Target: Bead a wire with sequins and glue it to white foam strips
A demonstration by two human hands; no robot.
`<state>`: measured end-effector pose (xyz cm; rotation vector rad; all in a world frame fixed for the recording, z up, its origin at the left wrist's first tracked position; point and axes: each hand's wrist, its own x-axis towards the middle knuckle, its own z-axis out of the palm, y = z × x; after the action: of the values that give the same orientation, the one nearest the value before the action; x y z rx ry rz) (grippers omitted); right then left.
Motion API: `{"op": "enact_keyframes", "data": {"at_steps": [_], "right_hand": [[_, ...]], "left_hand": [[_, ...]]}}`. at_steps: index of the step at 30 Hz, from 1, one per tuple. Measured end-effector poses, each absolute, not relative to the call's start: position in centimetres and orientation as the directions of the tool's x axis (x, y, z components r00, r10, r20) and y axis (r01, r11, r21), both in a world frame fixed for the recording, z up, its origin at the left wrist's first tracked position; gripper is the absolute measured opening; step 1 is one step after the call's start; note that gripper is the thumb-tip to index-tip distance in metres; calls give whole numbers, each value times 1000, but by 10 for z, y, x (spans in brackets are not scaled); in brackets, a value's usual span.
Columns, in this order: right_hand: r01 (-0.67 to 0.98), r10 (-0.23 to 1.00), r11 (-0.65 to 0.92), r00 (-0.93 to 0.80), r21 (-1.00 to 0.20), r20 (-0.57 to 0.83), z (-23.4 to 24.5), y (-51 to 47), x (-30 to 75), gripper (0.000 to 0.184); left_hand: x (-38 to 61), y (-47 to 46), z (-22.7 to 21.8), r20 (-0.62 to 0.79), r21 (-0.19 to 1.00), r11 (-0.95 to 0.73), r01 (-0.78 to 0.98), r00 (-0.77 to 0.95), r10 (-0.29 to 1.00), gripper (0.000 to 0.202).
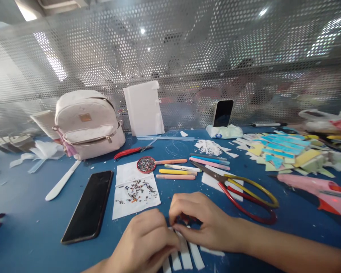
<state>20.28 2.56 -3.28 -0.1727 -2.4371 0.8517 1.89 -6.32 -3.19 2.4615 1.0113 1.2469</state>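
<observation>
My left hand [149, 240] is at the lower middle with its fingers curled inward, over the left side of several narrow white strips [185, 252]. Close beside it, my right hand [203, 218] bends its thumb and fingers toward each other at the strips' upper ends. Something small and dark reddish shows in the gap there, too hidden to name. A sheet of white paper [121, 206] with tiny multicoloured bits lies just beyond my left hand. Scissors [229, 178] with yellow and red handles rest half open beyond my right hand, partly over white paper.
A black phone [88, 206] and white plastic knife [63, 181] lie left; a pale backpack [89, 125] stands behind. Several markers [177, 171], a red round dish of bits [146, 164] and red pliers [127, 152] lie mid-table. At right are a pink glue gun [307, 182] and paper scraps [315, 157].
</observation>
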Motion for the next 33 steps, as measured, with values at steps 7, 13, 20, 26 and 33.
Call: {"op": "enact_keyframes", "data": {"at_steps": [7, 13, 20, 26, 33], "right_hand": [[-92, 261, 797, -839, -598, 478, -32, 27, 201, 9], [-92, 268, 778, -846, -621, 461, -30, 29, 202, 5], [-120, 275, 723, -853, -680, 443, -33, 31, 204, 7], [-63, 347, 685, -847, -726, 401, -29, 31, 206, 7], [7, 454, 604, -825, -797, 337, -29, 33, 206, 8]], "left_hand": [[18, -60, -33, 659, 422, -770, 479, 421, 623, 33], [13, -60, -38, 629, 426, -735, 527, 411, 660, 32], [9, -59, -35, 588, 413, -747, 522, 473, 656, 31], [-33, -51, -17, 260, 614, -447, 650, 368, 893, 6], [-86, -18, -12, 61, 500, -179, 848, 172, 983, 14]]}}
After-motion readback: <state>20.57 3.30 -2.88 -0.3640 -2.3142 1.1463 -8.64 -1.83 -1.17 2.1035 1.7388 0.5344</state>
